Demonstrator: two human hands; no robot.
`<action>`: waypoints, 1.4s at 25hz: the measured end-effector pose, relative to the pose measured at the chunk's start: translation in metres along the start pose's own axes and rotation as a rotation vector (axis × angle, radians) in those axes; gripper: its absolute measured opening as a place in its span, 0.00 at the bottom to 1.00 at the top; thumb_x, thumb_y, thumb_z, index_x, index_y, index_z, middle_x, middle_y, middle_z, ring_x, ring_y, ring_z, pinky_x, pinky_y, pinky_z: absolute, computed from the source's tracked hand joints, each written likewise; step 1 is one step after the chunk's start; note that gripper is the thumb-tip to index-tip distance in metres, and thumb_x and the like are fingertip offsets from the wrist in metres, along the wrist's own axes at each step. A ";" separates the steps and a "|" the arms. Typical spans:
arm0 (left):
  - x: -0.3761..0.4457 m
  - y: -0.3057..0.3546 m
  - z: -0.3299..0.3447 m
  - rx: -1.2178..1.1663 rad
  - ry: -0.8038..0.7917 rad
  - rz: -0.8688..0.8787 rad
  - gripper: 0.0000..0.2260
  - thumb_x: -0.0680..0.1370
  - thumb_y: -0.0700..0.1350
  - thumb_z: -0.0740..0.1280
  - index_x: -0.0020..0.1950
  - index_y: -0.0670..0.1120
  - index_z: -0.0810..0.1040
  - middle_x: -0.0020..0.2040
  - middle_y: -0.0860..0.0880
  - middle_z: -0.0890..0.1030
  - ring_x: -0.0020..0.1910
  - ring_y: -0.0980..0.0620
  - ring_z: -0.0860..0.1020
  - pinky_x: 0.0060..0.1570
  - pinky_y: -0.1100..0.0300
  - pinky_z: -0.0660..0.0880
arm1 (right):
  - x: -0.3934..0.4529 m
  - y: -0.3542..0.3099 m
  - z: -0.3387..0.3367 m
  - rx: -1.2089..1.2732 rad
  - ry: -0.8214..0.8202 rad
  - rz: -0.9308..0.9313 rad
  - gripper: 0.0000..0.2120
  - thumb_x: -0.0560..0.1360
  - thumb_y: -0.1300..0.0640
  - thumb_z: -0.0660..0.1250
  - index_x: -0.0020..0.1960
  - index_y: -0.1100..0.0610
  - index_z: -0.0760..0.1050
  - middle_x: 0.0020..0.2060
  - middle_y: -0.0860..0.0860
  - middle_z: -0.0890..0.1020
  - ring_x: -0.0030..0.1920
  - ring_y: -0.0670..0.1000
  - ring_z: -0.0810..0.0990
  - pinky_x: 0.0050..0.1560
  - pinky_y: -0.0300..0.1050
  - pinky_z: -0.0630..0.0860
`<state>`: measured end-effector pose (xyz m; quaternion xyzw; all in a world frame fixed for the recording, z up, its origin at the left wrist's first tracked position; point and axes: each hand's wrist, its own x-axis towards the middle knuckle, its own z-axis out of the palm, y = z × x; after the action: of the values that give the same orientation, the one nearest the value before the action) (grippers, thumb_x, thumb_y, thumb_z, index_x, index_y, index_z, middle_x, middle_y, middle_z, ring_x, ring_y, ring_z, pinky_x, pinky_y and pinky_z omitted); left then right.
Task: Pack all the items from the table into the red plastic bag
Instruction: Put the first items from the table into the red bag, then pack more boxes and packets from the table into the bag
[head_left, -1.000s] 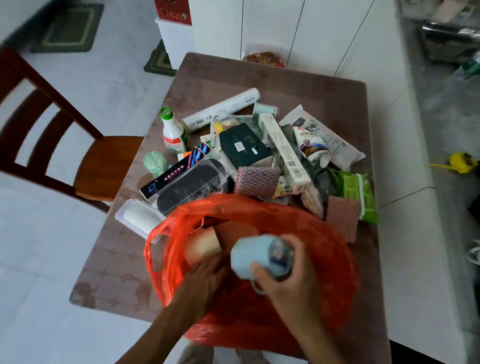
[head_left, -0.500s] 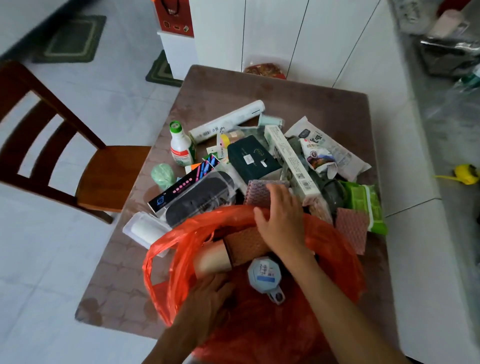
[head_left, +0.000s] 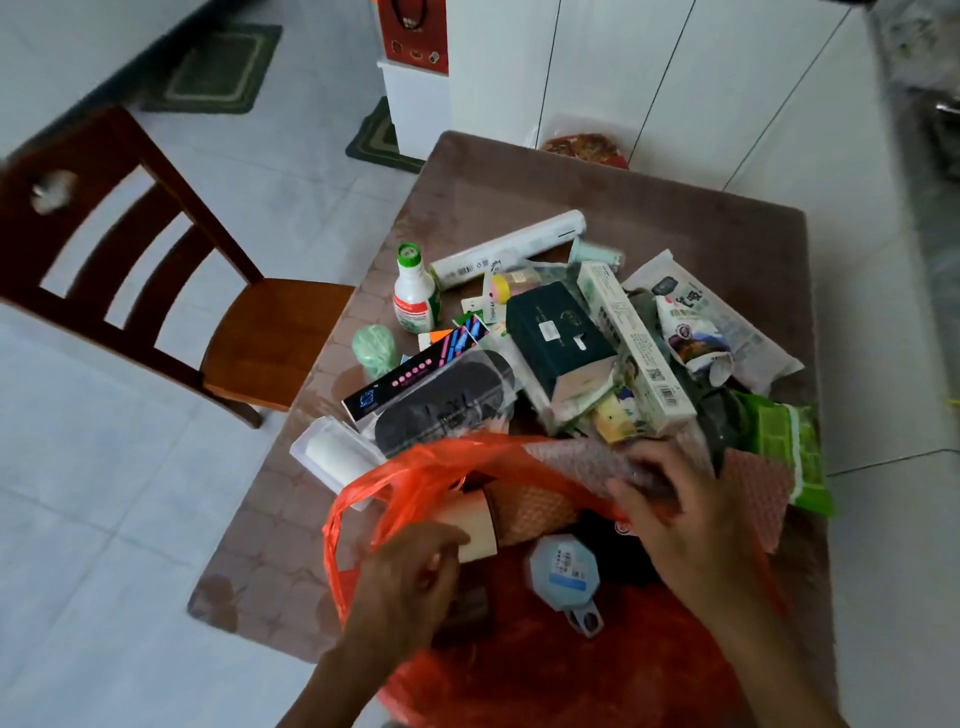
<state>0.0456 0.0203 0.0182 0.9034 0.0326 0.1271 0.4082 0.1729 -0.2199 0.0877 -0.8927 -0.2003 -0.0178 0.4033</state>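
Since a moment ago the right hand (head_left: 675, 512) has drawn the pinkish textured pad (head_left: 597, 465) back over the rim of the red plastic bag (head_left: 374, 499); its grip is pinched on the pad's near edge. The left hand (head_left: 410, 577), fingers curled, grips the crinkly bag's rim at 8 o'clock. The bag gapes at the bench's (head_left: 597, 202) 6 o'clock edge, a pale blue octagonal tub (head_left: 565, 570) inside.

Dim, flat indoor light; soft shadows. Wide-angle bending at edges. Motion blur on right hand (head_left: 670, 499).
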 end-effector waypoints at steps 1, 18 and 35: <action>0.020 0.002 -0.011 -0.024 0.165 -0.110 0.07 0.75 0.46 0.64 0.50 0.51 0.79 0.47 0.56 0.82 0.44 0.59 0.78 0.45 0.63 0.76 | -0.010 0.000 0.009 -0.047 -0.057 -0.061 0.08 0.73 0.61 0.71 0.50 0.53 0.76 0.44 0.41 0.78 0.47 0.42 0.77 0.45 0.35 0.73; 0.099 -0.006 -0.063 -0.425 0.228 -0.371 0.10 0.73 0.46 0.72 0.54 0.50 0.80 0.45 0.46 0.84 0.45 0.49 0.83 0.43 0.55 0.81 | -0.002 -0.025 0.048 0.657 -0.222 0.461 0.25 0.72 0.57 0.74 0.66 0.47 0.72 0.58 0.43 0.81 0.58 0.43 0.79 0.57 0.42 0.78; 0.044 0.021 0.038 -0.203 -0.142 -0.280 0.32 0.67 0.52 0.75 0.69 0.53 0.68 0.65 0.52 0.75 0.62 0.57 0.74 0.62 0.58 0.72 | -0.002 0.013 -0.001 1.122 0.325 0.907 0.17 0.76 0.65 0.65 0.63 0.56 0.77 0.55 0.56 0.84 0.53 0.56 0.83 0.46 0.52 0.79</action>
<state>0.0970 -0.0143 0.0186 0.8510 0.1162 0.0077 0.5120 0.1755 -0.2287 0.0786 -0.5337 0.2715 0.1237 0.7913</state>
